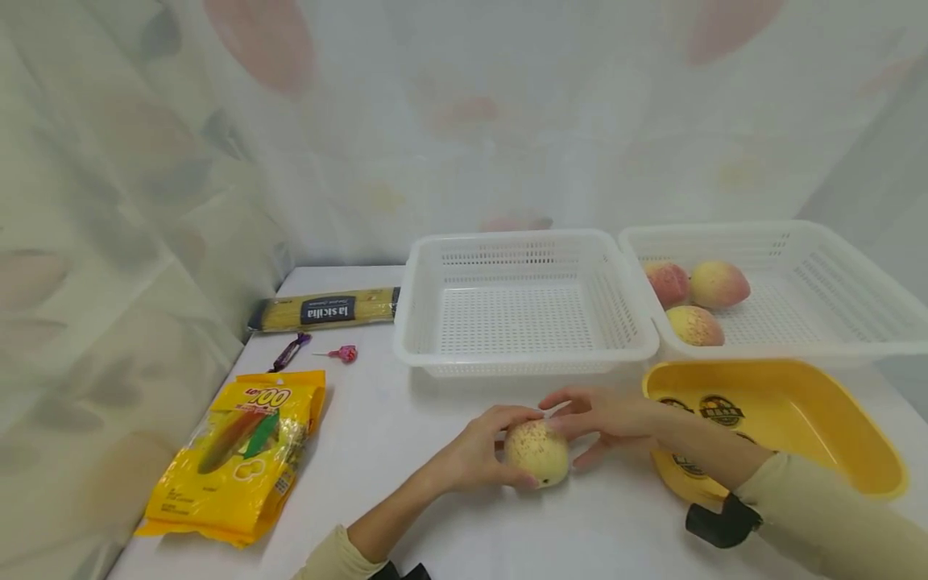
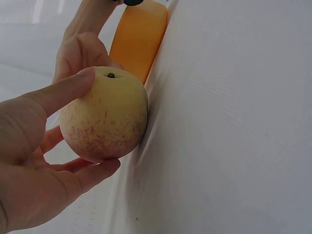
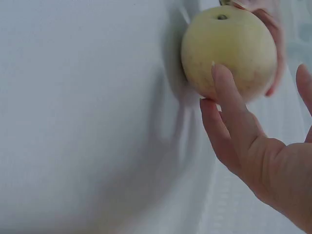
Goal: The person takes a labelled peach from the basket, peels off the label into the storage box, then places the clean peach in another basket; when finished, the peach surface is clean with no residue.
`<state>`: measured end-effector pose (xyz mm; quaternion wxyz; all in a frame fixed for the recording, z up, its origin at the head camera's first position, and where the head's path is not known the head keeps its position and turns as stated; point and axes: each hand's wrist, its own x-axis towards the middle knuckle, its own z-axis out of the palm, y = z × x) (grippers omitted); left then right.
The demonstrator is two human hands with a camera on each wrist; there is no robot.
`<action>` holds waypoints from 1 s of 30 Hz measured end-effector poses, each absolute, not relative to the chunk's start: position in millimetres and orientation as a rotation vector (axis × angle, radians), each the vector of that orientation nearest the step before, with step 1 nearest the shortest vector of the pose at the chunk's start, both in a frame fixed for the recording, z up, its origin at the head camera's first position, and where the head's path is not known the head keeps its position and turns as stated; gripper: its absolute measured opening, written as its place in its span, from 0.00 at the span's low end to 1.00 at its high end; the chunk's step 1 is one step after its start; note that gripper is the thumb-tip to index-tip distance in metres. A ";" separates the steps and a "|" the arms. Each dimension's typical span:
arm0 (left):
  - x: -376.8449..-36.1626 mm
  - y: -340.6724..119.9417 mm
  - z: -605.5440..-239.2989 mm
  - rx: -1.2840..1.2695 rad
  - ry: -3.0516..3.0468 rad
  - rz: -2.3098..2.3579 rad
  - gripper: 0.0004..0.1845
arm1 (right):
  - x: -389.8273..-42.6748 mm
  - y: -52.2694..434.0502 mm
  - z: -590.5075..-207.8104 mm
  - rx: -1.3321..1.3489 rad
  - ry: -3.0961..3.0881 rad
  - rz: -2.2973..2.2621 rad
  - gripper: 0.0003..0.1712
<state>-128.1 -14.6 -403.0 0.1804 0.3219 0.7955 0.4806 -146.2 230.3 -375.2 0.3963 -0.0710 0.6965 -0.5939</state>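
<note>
A pale yellow peach with reddish speckles is at the front middle of the white table. My left hand grips it from the left, with the thumb near its stem end and fingers round the other side, as the left wrist view shows. My right hand is at the peach's right side, fingers loosely extended. In the right wrist view, fingertips of the right hand overlap the peach; whether they press on it is hard to tell.
One white basket stands behind the hands. Another white basket holds 3 peaches. A yellow basin sits under the right forearm. At left lie a yellow candy bag, spaghetti pack, lollipop and purple-wrapped candy.
</note>
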 end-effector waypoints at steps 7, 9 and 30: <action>-127.3 -13.8 -402.2 0.934 2.252 1.340 0.40 | -141.3 209.3 -379.0 -0.166 1.867 -1.422 0.35; -128.0 -15.3 -399.4 0.936 2.244 1.326 0.42 | -140.4 207.7 -379.0 -0.166 1.881 -1.423 0.36; -191.7 -126.9 -348.0 0.214 2.479 2.127 0.27 | -136.9 206.0 -377.8 -0.165 1.886 -1.432 0.37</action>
